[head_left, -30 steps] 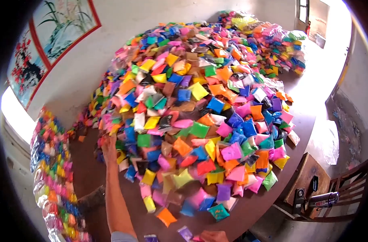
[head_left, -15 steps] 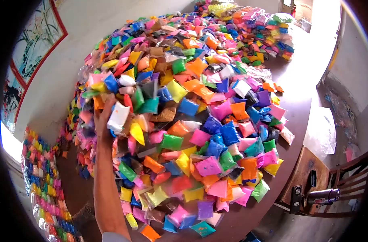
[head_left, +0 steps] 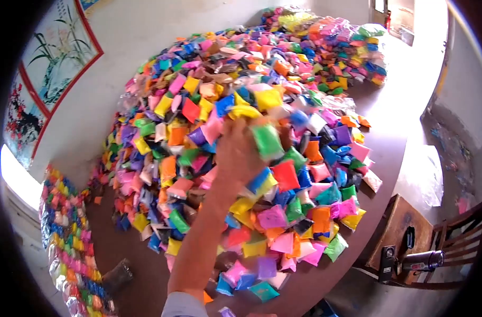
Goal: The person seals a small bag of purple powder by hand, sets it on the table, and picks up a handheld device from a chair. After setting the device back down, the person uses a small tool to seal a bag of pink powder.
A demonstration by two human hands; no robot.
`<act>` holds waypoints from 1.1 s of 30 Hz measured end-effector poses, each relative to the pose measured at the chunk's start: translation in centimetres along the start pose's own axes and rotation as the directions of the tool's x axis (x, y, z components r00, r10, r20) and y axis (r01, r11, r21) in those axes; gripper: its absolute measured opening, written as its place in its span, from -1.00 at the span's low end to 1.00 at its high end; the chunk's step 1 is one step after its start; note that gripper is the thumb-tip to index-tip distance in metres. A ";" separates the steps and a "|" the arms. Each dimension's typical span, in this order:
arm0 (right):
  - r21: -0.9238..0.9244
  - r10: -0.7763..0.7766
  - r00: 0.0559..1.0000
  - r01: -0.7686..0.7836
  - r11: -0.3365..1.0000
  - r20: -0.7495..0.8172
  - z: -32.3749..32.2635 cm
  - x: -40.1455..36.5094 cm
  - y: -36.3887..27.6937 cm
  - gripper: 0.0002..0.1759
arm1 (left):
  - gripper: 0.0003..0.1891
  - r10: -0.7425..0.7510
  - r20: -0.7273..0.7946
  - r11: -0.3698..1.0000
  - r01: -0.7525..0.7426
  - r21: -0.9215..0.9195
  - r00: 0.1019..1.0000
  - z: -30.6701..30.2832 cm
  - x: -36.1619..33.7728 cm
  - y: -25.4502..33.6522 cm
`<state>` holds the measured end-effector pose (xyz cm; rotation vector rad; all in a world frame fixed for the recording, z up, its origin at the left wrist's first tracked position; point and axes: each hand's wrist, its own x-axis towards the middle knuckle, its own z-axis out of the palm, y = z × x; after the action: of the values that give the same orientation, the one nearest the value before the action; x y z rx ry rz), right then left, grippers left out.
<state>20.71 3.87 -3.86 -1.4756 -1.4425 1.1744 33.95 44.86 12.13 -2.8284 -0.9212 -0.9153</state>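
Note:
My left hand (head_left: 237, 150) reaches into a big heap of small pillow-shaped plastic packets (head_left: 167, 168) in many colours. Motion blurs it, and packets cover its fingers. A green packet (head_left: 267, 141), blurred too, stands out at its right side. Just beyond the knuckles are a yellow packet (head_left: 268, 99) and a blue one (head_left: 224, 105). Below the wrist, on the right, lie a red packet (head_left: 286, 175) and a blue-and-yellow pair. The forearm crosses the near part of the heap from the bottom edge. My right hand is out of view.
The heap lies on a brown table (head_left: 357, 232) with a curved right edge. Bagged packets (head_left: 365, 53) are piled at the far end, and strips of packets (head_left: 72, 238) hang or stand at left. A wooden chair (head_left: 463, 232) at right carries a metal flask (head_left: 423, 260) and a dark box.
My left hand has swept from the left side of the heap to its middle, and packets around it have shifted right. The view has turned slightly left.

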 end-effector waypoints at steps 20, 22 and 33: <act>-0.009 -0.097 0.989 0.097 0.995 -0.114 -2.3 0.5 -2.4 -0.79 | -0.37 -0.087 -0.070 0.944 0.105 0.313 0.994 -7.4 -14.5 -15.4; 0.013 -0.116 0.984 0.118 0.993 -0.135 -1.6 0.3 -2.1 -0.79 | -0.37 -0.188 0.041 0.899 0.155 0.409 0.981 -9.0 -13.9 -17.3; -0.013 -0.016 0.996 0.015 1.000 -0.090 -0.5 0.2 -0.4 -0.75 | -0.54 -0.416 -0.064 0.908 0.419 0.028 0.907 -10.0 -22.7 -16.6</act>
<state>21.07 4.18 -3.33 -1.5038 -1.4000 1.0771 4.84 44.48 5.59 -2.5966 -1.5571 -0.9865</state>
